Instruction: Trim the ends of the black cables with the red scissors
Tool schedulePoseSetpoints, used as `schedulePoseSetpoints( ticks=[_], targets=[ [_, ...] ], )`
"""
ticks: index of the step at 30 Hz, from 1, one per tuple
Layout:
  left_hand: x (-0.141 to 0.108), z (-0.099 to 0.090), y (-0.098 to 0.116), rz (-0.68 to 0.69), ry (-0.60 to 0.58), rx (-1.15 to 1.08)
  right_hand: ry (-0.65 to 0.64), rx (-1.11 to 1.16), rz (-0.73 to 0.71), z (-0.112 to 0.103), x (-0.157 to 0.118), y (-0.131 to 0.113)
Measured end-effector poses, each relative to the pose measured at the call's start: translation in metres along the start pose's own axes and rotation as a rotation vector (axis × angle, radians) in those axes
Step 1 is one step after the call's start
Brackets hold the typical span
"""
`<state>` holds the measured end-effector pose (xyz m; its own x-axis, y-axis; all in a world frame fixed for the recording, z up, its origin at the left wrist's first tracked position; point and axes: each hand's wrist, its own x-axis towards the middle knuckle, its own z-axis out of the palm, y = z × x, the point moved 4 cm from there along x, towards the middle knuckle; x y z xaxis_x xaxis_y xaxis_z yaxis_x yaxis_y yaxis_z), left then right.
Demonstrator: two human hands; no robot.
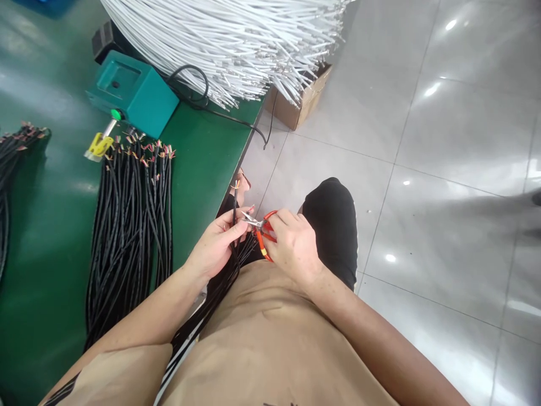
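Observation:
Over my lap, my left hand (220, 242) pinches the end part of a black cable (235, 211), whose thin coloured wires fan out above the fingers. My right hand (293, 242) is wrapped round red-orange handled pliers or snips (265, 234). Their metal jaws are parted and reach to my left thumb and fingertips, beside a small reddish wire end. More black cables (220, 293) run from below my left hand down across my lap, under my left forearm.
On the green table (198, 152) at left lie a bundle of black cables (127, 225), a teal box (133, 90), a yellow tool (99, 145) and many white cables (236, 39). A cardboard box (310, 101) stands beyond the table edge.

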<state>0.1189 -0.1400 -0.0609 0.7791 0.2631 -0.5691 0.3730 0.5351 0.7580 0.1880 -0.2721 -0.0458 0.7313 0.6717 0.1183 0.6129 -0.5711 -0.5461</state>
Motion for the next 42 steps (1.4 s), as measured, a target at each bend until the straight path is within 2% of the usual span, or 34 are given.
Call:
schedulePoseSetpoints(
  ticks=[4,11,24,33,39,42],
  targets=[
    [0.0,0.0,0.0,-0.004,0.006,0.024,0.037,-0.191,-0.049,-0.001,-0.001,0.002],
    [-0.002,0.002,0.001,0.032,-0.013,0.086,0.079,-0.29,-0.063,-0.004,0.001,0.004],
    [-0.005,-0.002,0.001,0.172,0.077,0.364,-0.084,-0.305,-0.081,-0.002,-0.003,0.009],
    [-0.007,-0.002,0.003,0.173,0.081,0.49,-0.17,-0.323,-0.073,0.002,-0.008,0.01],
    [-0.007,-0.001,0.002,0.156,0.101,0.416,-0.14,-0.302,-0.066,0.003,-0.009,0.013],
    [-0.008,0.001,0.001,0.101,0.072,0.339,-0.121,-0.173,-0.012,0.002,-0.008,0.017]
  ],
)
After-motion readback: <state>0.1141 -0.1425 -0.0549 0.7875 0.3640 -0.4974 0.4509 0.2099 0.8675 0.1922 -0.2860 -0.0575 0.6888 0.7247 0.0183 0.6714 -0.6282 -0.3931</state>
